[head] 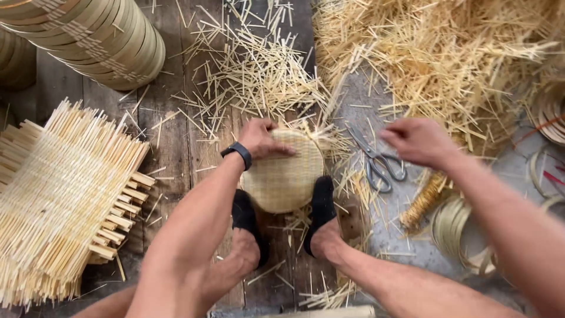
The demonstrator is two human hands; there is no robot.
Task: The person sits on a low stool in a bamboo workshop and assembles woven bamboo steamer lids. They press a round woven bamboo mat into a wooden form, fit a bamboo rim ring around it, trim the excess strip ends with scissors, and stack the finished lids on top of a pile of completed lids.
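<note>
My left hand [262,139] flat and open on the round woven mat [283,172] pinned between my feet, my right hand [419,141] loosely curled, empty, scissors [376,159] just beside it, bamboo offcuts [447,59] beyond

1. Bare planks [176,147] lay open between the woven mats [65,200] on the left and the round woven disc [283,172]; a hand could pass there.
2. Loose bamboo slivers [259,70] cluttered the floor above the disc; a deep heap [447,59] blocked the upper right.
3. Scissors [376,159] lay just beside the right hand [419,141]; bamboo hoops [459,229] crowded the lower right.
</note>
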